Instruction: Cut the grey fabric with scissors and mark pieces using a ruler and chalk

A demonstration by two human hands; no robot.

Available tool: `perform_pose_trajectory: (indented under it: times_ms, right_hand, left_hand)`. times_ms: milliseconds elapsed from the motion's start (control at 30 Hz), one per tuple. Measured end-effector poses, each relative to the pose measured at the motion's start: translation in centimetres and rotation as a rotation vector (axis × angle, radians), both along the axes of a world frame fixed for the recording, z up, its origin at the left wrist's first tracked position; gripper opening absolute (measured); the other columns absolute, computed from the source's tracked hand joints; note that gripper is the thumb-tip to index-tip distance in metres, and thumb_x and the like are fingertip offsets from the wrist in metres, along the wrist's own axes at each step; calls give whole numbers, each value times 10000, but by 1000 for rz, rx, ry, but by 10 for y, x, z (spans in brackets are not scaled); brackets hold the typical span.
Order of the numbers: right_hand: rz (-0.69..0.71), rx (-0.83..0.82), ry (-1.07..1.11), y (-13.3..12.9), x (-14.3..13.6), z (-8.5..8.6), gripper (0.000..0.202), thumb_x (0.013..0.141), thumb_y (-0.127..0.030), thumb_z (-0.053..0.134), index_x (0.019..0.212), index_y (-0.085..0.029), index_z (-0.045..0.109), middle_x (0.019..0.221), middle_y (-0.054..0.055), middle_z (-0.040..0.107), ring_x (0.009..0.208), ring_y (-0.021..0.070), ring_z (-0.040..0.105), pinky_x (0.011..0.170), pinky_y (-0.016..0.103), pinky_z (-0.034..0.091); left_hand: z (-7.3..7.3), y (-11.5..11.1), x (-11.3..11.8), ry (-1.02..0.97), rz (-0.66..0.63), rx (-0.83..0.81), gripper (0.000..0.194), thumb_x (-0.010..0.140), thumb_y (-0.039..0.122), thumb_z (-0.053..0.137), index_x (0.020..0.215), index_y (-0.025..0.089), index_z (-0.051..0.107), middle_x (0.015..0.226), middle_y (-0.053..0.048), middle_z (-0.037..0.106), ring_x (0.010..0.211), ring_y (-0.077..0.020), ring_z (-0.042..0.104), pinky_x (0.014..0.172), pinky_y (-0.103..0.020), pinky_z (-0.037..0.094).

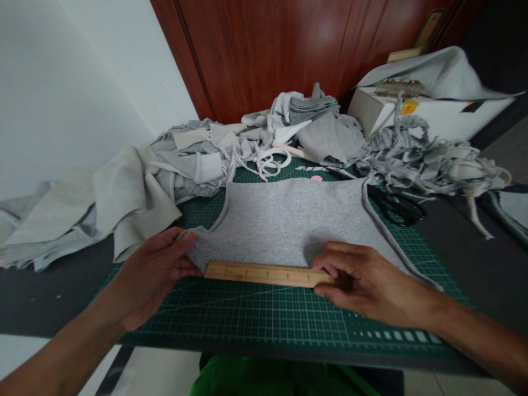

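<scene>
The soft heathered-grey fabric piece (280, 220) lies flat on the green gridded mat (247, 316), its left corner pinched by the left hand (150, 275), while the right hand (363, 280) grips the straight wooden ruler (264, 274) along its near edge. Beyond, crumpled grey cloth (198, 151) crowds the mat's far side, with black scissors (398, 206) beside the fabric's right edge and tangled scraps (437, 157) before a white box (441, 115).
</scene>
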State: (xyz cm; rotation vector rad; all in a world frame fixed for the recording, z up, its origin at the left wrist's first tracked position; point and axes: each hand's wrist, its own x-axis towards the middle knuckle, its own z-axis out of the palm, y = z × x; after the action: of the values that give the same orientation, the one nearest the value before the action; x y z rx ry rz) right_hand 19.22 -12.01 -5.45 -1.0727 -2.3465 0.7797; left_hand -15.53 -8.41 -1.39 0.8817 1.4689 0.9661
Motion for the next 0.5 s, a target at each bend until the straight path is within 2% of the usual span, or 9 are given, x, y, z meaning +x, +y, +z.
perform_pose_trajectory:
  times_ms: [133,267,333,433,500]
  right_hand:
    - [-24,-29,26,2,-2,4,165,945,-249,697,824,-208,592,746,-46,496,604,112,479,536,273,352]
    - [-40,-60,65,2,-3,3,180,940,-251,715,811,-208,595,732,-55,483,586,104,457,520,264,340]
    - [-41,-62,76,2,-3,2,184,944,-261,725,822,-209,597,739,-54,493,591,103,464,524,261,345]
    - [-35,-42,79,3,-2,0,204,958,-291,735,837,-209,592,753,-53,508,609,105,483,540,262,355]
    - [-23,-27,73,4,-1,0,218,967,-312,738,844,-207,592,757,-52,514,616,106,493,549,265,357]
  left_hand:
    - [-4,-8,-5,125,-20,14,477,630,413,882,944,186,605,767,5,739,629,-168,687,586,-294,595]
    - [-6,-17,-10,240,-119,-12,376,839,463,742,1004,229,498,585,57,663,523,-132,605,508,-225,459]
    - [-6,-19,-13,393,-170,4,372,884,501,690,1036,246,466,490,90,583,446,-130,522,472,-228,387]
    - [-7,-21,-19,802,-191,148,387,869,504,710,1078,255,500,662,60,650,507,-157,557,512,-277,410]
    - [-8,-26,-18,1075,-184,352,338,873,460,715,1086,248,561,899,-8,689,702,-211,649,641,-345,494]
